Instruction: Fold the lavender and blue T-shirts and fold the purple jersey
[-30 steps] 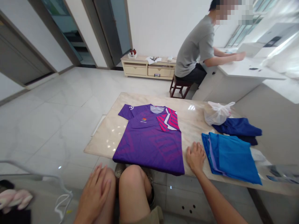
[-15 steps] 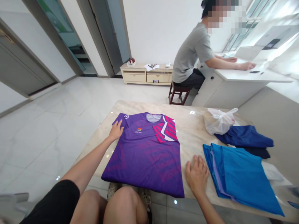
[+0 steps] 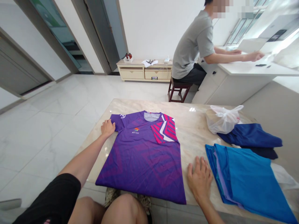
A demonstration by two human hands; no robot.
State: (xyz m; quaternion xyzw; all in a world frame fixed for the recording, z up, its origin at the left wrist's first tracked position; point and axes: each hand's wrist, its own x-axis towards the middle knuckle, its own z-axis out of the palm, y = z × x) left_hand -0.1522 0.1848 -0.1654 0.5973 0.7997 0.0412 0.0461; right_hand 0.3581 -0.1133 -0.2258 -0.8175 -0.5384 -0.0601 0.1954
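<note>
A purple T-shirt (image 3: 142, 158) lies front side up on the marble-topped table (image 3: 189, 124), its neck pointing away from me and its hem over the near edge. One sleeve, pink and white (image 3: 164, 132), is folded in across the chest. On the other side, the purple sleeve (image 3: 118, 122) sticks outward, and my left hand (image 3: 108, 128) is closed on its cuff, fingers curled. My right hand (image 3: 200, 177) rests palm down on the table with fingers apart, between the T-shirt and a folded blue garment (image 3: 249, 174).
Beyond the blue garment are a dark blue cloth (image 3: 252, 135) and a knotted white plastic bag (image 3: 223, 119). A person in a grey shirt (image 3: 191, 43) sits on a stool (image 3: 179, 88) at a white desk (image 3: 247, 67). A low cabinet (image 3: 130, 74) stands against the wall.
My left hand has moved outward from the top of the sleeve to its cuff and closed on it. The sleeve now lies further out and flatter. My right hand stays on the table.
</note>
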